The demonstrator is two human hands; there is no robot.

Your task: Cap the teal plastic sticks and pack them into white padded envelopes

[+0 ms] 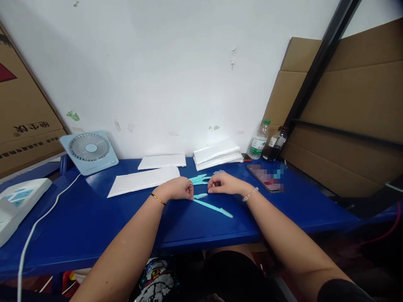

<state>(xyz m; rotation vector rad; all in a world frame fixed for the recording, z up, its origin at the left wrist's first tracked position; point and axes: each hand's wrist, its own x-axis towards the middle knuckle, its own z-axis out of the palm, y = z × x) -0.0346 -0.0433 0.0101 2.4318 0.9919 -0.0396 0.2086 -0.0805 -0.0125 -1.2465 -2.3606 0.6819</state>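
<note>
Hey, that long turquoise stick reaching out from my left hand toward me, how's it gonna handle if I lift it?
The turquoise stick is probably light, being so slim. It looks fairly stiff, running straight with no visible sag. Its wider end would likely hinder rolling on the blue table.
</note>
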